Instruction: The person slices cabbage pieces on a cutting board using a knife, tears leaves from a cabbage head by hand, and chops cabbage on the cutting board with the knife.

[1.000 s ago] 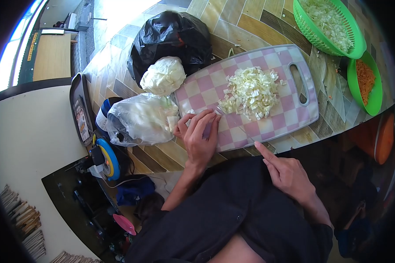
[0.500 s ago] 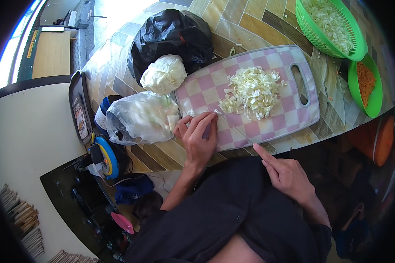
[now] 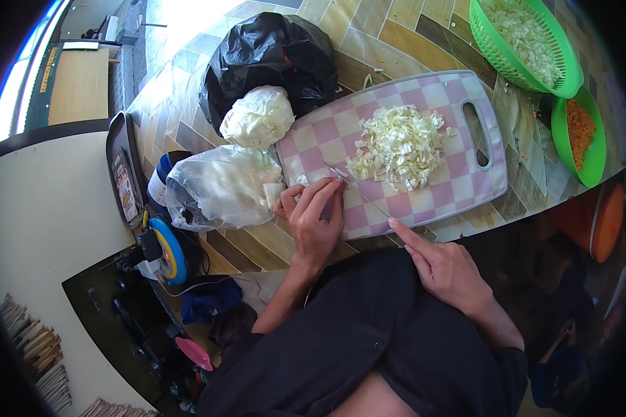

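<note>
A pale wall (image 3: 49,187) stands beyond the left edge of the table (image 3: 389,52), whose top carries a slanting plank pattern in browns and greys, while white light (image 3: 181,24) glares at its far left corner and shadow (image 3: 515,278) lies below its near right edge.

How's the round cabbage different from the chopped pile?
The round cabbage is one big ball; the chopped pile is lots of little pieces. The round cabbage sits by the black bag, while the chopped pile lies on the checkered board. Both look pale.
</note>
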The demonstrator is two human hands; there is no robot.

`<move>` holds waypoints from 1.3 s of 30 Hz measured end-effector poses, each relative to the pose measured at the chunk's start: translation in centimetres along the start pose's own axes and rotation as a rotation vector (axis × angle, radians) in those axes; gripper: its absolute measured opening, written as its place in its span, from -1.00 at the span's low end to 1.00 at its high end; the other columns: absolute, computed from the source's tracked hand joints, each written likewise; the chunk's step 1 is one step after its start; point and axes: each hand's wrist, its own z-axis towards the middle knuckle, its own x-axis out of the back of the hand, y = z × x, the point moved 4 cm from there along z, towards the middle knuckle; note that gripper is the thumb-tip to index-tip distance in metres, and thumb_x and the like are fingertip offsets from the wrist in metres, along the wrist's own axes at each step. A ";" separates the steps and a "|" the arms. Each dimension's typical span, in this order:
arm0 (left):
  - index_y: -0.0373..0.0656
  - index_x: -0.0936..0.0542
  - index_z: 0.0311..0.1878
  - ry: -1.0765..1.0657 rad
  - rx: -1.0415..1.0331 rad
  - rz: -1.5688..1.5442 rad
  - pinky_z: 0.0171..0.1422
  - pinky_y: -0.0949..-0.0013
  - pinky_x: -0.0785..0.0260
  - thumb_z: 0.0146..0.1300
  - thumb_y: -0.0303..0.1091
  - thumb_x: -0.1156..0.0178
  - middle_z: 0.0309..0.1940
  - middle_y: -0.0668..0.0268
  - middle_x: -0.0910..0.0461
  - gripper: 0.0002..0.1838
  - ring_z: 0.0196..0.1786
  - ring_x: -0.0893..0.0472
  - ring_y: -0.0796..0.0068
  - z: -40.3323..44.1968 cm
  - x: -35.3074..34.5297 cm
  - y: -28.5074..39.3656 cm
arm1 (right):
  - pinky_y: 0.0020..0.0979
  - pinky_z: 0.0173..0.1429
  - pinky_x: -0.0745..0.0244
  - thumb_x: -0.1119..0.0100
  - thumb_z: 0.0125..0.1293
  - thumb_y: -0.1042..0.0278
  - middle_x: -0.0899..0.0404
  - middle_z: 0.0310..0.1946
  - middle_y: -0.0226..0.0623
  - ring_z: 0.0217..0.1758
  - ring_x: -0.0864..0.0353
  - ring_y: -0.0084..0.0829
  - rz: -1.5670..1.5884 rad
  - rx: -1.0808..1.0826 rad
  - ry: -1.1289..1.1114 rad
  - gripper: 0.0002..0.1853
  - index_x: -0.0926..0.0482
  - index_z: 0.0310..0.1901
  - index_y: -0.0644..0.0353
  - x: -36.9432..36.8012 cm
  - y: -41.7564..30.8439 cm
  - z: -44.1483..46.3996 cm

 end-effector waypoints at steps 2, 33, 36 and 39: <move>0.07 -0.84 -0.08 0.001 0.006 0.001 0.28 0.25 -0.09 0.18 -0.41 -0.55 -0.07 0.58 -0.81 -0.76 -0.01 -0.52 0.37 0.0 0.1 0.0 | 0.12 -0.31 -0.59 -0.13 0.58 0.30 -0.61 -0.58 0.07 -0.45 -0.70 0.13 0.002 0.010 0.004 -0.35 -0.30 0.63 -0.38 -0.2 -0.1 0.1; 0.04 -0.86 -0.08 -0.016 0.008 -0.002 0.31 0.27 -0.13 0.18 -0.41 -0.57 -0.08 0.54 -0.83 -0.77 -0.02 -0.55 0.39 0.3 0.2 0.4 | 0.11 -0.30 -0.59 -0.11 0.58 0.31 -0.62 -0.56 0.07 -0.43 -0.70 0.14 0.020 0.000 0.004 -0.36 -0.29 0.63 -0.34 0.2 -0.3 -0.6; 0.04 -0.86 -0.08 -0.016 0.011 0.018 0.31 0.27 -0.14 0.18 -0.41 -0.57 -0.09 0.53 -0.83 -0.77 -0.03 -0.56 0.39 0.2 0.3 0.5 | 0.11 -0.31 -0.59 -0.11 0.59 0.31 -0.61 -0.57 0.07 -0.45 -0.70 0.13 0.011 0.025 0.022 -0.35 -0.28 0.64 -0.34 -0.4 0.1 -0.5; 0.03 -0.86 -0.08 0.003 0.013 0.007 0.31 0.26 -0.14 0.18 -0.41 -0.57 -0.10 0.52 -0.82 -0.77 -0.03 -0.56 0.39 0.1 0.1 0.3 | 0.10 -0.32 -0.58 -0.10 0.59 0.30 -0.61 -0.58 0.06 -0.46 -0.70 0.12 0.010 0.011 0.013 -0.35 -0.26 0.65 -0.35 0.1 -0.1 -1.2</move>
